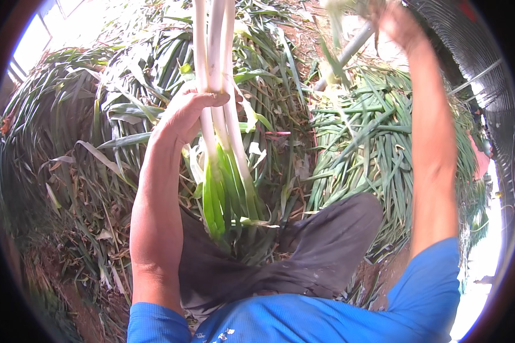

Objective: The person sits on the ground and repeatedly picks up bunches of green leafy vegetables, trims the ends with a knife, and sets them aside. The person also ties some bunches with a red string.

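Note:
My left hand is closed around a small bunch of long green onions. Their white shafts point away from me past the top of the view, and the cut-looking green leaves hang down between my legs. Loose, peeling skin clings to the shafts near my fingers. Far to the upper right, my right hand is stretched out at the end of a raised arm. Motion blurs its fingers, and pale and green leafy bits show beside it. I cannot make out whether it holds them.
A large heap of green onion leaves spreads over the left and far side. Another pile lies on the right. A grey pipe slants below my right hand. Dark ribbed sheeting stands along the right edge. My dark trousers fill the near middle.

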Motion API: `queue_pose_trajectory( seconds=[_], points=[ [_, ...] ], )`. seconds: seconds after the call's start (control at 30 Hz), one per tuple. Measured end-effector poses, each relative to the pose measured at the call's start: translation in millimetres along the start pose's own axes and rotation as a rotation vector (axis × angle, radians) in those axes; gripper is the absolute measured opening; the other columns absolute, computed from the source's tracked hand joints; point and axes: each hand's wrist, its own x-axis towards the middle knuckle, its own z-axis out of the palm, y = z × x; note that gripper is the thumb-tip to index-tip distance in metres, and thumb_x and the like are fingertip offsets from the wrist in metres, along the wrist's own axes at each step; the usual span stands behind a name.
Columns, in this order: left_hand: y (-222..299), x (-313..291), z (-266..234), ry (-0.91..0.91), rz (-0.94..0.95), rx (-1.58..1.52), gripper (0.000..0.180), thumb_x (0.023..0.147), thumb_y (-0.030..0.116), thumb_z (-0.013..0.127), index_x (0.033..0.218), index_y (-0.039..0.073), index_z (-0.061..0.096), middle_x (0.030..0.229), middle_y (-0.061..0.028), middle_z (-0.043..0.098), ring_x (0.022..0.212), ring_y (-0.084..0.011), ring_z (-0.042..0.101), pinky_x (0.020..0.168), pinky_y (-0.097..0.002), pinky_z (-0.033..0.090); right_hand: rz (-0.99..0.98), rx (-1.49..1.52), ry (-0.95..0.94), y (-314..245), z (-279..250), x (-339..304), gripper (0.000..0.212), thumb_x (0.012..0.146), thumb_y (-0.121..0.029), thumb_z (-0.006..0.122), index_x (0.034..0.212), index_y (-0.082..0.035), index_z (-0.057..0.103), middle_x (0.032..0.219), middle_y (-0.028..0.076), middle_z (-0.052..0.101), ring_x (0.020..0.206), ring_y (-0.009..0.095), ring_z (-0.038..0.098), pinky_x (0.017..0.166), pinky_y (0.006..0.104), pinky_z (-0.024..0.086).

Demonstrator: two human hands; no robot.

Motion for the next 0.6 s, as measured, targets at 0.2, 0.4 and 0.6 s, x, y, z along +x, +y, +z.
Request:
queue_pose_trajectory(
  seconds=[0.2,0.4,0.6],
  points=[
    [14.8,-13.9,1.6,-0.087,0.076,0.028,0.055,0.075,0.017,0.075,0.123,-0.007,0.063,0.104,-0.0164,0.073,0.093,-0.0267,0.070,0.091,-0.0413,0.056,-0.423,0.255,-0.305,-96.5,111.8,50.9,0.054,0.079,-0.016,0.081,0.126,0.004,0.061,0.120,0.021,0.067,0.097,0.022,0.072,0.089,0.0315,0.060],
    [5.6,-17.5,-7.7,-0.100,0.054,0.029,0.043,0.076,0.018,0.076,0.115,0.000,0.072,0.099,-0.0092,0.075,0.092,-0.0179,0.069,0.089,-0.0336,0.053,-0.061,0.438,-0.833,-84.8,269.8,-52.5,0.039,0.086,-0.006,0.067,0.124,-0.004,0.066,0.112,0.013,0.072,0.104,0.017,0.066,0.094,0.0346,0.053],
    [9.0,-16.3,0.2,0.097,0.021,0.239,0.047,0.081,0.013,0.076,0.125,-0.001,0.065,0.099,-0.0112,0.071,0.088,-0.0199,0.069,0.086,-0.0352,0.055,0.247,0.240,0.462,-34.3,128.6,-8.6,0.024,0.093,-0.005,0.045,0.097,0.004,0.067,0.090,0.017,0.072,0.071,0.023,0.071,0.066,0.0393,0.064]
  ],
)
